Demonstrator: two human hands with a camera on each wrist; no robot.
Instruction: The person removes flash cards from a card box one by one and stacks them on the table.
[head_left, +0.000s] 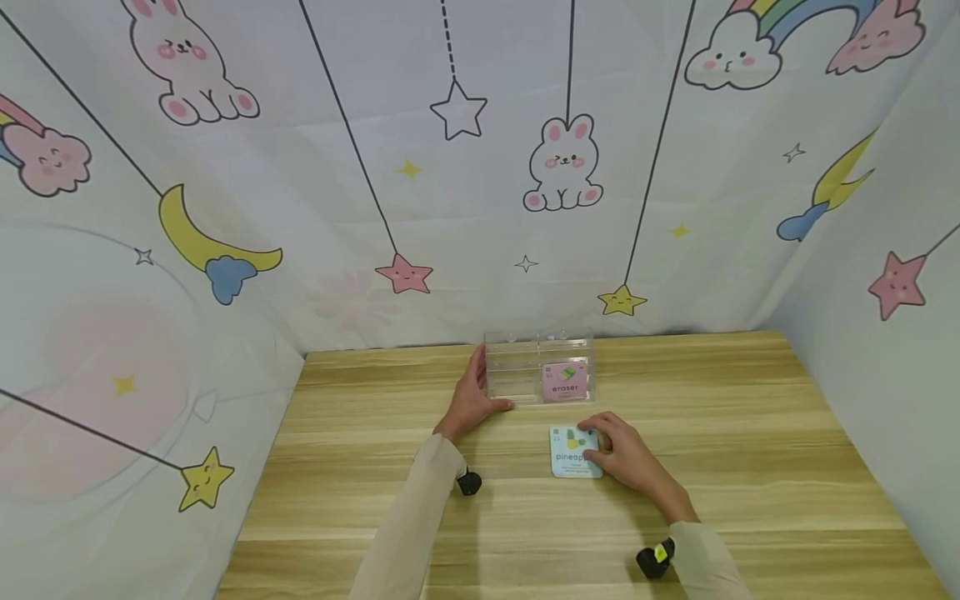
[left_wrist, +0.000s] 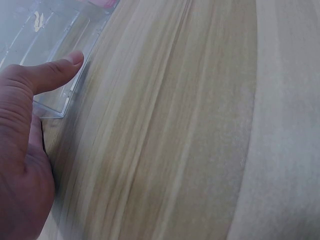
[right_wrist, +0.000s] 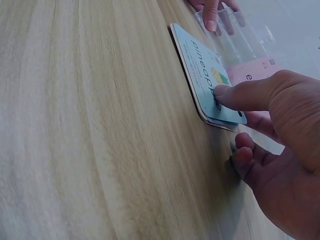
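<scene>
At the back of the table stands a clear plastic card holder (head_left: 512, 385) with rows of compartments. My left hand (head_left: 472, 400) grips its left side, thumb along the front bottom edge and fingers at the side. A pink eraser card (head_left: 565, 382) sits in its lower right compartment. In front of the holder, a light blue pineapple card (head_left: 567, 457) tops a small stack of cards (right_wrist: 189, 80). My right hand (head_left: 626, 454) pinches this card at its right side, thumb on its face. In the right wrist view, the card's near corner is slightly offset from those beneath.
The wood-grain table (head_left: 360, 500) runs up to a white curtain (head_left: 480, 208) printed with rabbits, stars and clouds, right behind the holder. The curtain also hangs along the left and right sides.
</scene>
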